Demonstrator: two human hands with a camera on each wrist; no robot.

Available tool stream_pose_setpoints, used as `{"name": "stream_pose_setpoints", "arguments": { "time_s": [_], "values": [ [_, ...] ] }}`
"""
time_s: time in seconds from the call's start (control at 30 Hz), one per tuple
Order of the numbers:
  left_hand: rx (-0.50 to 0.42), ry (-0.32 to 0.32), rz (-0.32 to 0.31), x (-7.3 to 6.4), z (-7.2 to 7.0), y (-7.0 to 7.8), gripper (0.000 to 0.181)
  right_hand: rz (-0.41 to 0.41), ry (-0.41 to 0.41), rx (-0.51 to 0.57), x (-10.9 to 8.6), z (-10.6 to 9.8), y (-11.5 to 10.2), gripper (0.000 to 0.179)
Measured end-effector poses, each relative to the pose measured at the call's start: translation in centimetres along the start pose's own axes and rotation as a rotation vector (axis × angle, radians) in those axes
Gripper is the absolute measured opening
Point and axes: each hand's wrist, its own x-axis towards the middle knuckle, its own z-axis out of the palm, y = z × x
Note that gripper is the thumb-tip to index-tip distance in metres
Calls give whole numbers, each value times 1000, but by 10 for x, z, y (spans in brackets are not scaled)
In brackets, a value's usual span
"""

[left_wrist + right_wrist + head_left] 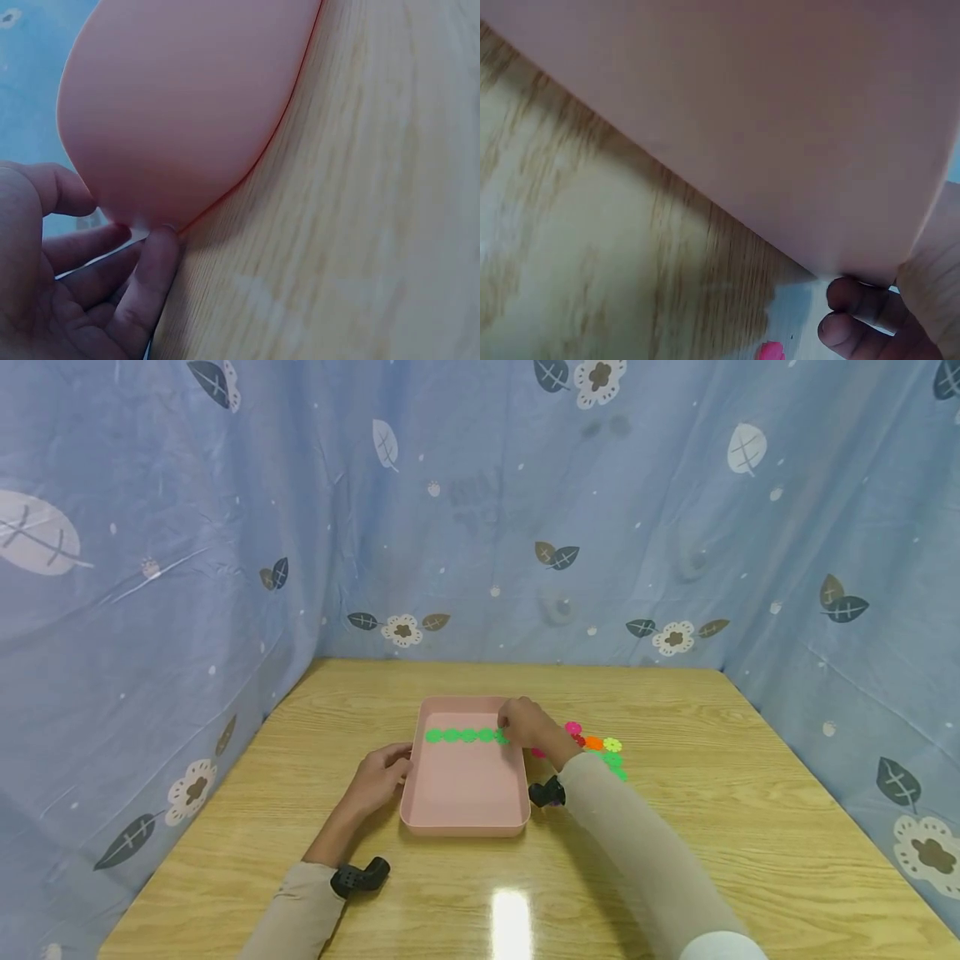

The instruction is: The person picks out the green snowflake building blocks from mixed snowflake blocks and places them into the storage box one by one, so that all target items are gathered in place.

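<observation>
I have my right grip (pixel 528 727) over the right side of a shallow, pink rectangular tray (pixel 467 789), its fingers bent down at the near-right end of a row of small green flower-shaped pieces (pixel 452 736). Four of these show whole, running straight across the tray's far half; a fifth green piece (pixel 502 739) is partly under my fingertips, so I cannot tell whether I pinch it or merely touch it. My left grip (pixel 381 774) is loosely spread against the outside of the tray's left wall, fingers slightly bent, with nothing lifted. The tray stands flat on the wood-grain bench (pixel 300 735). To its right, just past my wrist, lies a loose group of flower-shaped pieces: magenta (pixel 573 727), orange (pixel 594 743), yellow (pixel 612 745) and more green (pixel 612 760). I take the step in hand to be bringing that fifth piece into line at the row's right end. As I judge it, the next move calls for a light touch: set it level with its neighbours, then raise the fingers straight up so the row isn't dragged, while the left side steadies the tray.
</observation>
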Motion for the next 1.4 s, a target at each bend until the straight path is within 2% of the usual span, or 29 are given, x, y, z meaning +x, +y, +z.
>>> {"name": "stream_pose_setpoints", "arguments": {
  "time_s": [0.17, 0.27, 0.43, 0.53, 0.67, 0.77, 1.13, 1.4],
  "values": [
    [-8, -6, -14, -1, 0, 4, 47, 14, 10, -19, 2, 2, 0, 23],
    [-9, -16, -21, -6, 0, 15, 47, 16, 29, -31, 2, 3, 0, 12],
    [-11, -24, -6, -17, -1, 34, 47, 11, 26, -44, 3, 2, -1, 21],
    [-8, -8, -7, -13, 1, 25, 47, 36, 24, -45, 3, 3, -2, 24],
    [-14, 1, -10, -2, 2, 4, 47, 56, 33, -54, 2, 3, -1, 23],
    [-22, -2, 0, 1, 1, -1, 46, 46, 42, -67, 4, 3, 0, 20],
    [-22, 6, -10, 1, 1, -1, 46, 89, 53, -24, 5, 5, 0, 21],
    [3, 14, -19, 1, 1, 2, 47, 24, 90, -36, 2, 1, 1, 23]
  ]
}}
